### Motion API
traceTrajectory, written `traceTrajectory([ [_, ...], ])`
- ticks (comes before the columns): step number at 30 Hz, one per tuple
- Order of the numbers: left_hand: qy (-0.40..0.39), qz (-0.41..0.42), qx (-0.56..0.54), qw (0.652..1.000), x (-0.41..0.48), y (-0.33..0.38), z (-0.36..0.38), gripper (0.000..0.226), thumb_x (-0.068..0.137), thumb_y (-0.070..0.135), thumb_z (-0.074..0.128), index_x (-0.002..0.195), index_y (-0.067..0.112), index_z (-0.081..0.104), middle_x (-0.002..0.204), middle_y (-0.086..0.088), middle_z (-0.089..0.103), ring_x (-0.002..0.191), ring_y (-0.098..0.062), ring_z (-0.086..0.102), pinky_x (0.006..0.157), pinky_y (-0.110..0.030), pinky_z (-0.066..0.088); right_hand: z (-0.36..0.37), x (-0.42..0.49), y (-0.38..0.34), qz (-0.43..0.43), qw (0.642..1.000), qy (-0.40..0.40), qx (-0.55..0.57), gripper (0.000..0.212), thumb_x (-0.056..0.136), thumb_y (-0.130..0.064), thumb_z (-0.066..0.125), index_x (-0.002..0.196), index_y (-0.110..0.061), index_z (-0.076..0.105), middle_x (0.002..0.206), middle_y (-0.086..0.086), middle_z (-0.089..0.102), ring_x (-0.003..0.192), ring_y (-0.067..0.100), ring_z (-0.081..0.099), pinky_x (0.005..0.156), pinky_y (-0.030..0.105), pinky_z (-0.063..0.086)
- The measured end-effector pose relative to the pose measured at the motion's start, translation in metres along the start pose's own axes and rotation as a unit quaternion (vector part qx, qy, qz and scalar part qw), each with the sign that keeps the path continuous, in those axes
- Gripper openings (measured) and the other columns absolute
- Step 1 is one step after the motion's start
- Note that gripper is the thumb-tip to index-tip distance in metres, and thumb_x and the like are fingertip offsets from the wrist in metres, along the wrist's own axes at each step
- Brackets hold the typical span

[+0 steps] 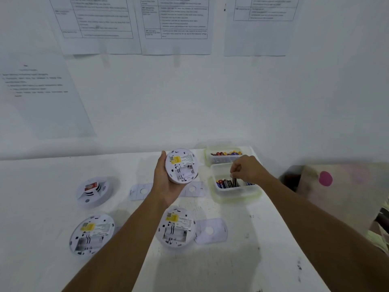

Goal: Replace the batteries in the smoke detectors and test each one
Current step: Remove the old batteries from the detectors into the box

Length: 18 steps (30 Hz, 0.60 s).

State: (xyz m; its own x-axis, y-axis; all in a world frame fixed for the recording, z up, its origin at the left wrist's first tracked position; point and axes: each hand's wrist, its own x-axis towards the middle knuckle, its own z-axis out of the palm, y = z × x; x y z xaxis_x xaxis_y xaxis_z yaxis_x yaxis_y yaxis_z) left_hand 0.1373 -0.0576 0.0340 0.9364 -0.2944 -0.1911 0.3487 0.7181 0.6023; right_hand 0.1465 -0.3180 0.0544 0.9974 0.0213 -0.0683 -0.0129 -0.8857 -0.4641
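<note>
A person's left hand [166, 184] is cradling a smoke detector [182, 165] above the white worktop [231, 260], back side up, battery bay showing, fingers curled round its rim. The right hand [246, 169] is reaching into the nearer tub [235, 191] at the worktop's far right corner, fingertips pinching a dark battery [234, 181] that is standing among the others there. A second tub [226, 159] of batteries is sitting just behind it, against the wall. The worktop's right edge is running diagonally beneath the right forearm. Beyond it, a blurred object with a pink spot [325, 178] is showing. Bare surface is lying open between the forearms and along the near left. A face-up detector [93, 191] is resting at the left. A second open-backed detector [91, 234] and a third detector [176, 226] are lying nearer the person. A flat cover plate [210, 230] is touching the third. Printed sheets [176, 24] are hanging on the white wall.
</note>
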Motion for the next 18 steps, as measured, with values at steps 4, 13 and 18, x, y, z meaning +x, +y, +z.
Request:
traceTrajectory([
  [4,0.005,0.001,-0.001,1.000,0.000,-0.001,-0.002,0.061,0.095,0.059,0.040,0.126,0.012,0.061,0.124,-0.015,0.067,0.118,-0.034,0.059,0.098,-0.052,0.046,0.013,0.005,0.006,-0.009,1.000,0.004,-0.028,0.003,0.081,-0.014,0.075,0.078,-0.014,0.075,0.072,-0.011,0.063,0.068,0.006,0.061,0.070,0.020,0.047],
  [13,0.016,0.008,0.037,0.999,-0.012,0.003,0.003,0.040,0.091,0.039,0.055,0.117,0.012,0.067,0.121,-0.016,0.068,0.110,-0.033,0.064,0.100,-0.051,0.047,0.009,-0.015,-0.027,-0.027,0.975,0.084,0.204,0.008,0.090,-0.017,0.065,0.083,-0.014,0.069,0.076,-0.003,0.069,0.063,0.012,0.067,0.060,0.019,0.051],
  [18,0.024,0.028,0.131,0.991,-0.027,0.014,-0.005,0.051,0.093,0.041,0.050,0.130,0.008,0.061,0.128,-0.017,0.065,0.114,-0.033,0.062,0.104,-0.048,0.043,0.029,-0.037,-0.085,-0.044,0.901,-0.019,0.432,0.013,0.088,-0.019,0.069,0.096,-0.008,0.068,0.086,0.012,0.073,0.070,0.017,0.068,0.061,0.027,0.054],
])
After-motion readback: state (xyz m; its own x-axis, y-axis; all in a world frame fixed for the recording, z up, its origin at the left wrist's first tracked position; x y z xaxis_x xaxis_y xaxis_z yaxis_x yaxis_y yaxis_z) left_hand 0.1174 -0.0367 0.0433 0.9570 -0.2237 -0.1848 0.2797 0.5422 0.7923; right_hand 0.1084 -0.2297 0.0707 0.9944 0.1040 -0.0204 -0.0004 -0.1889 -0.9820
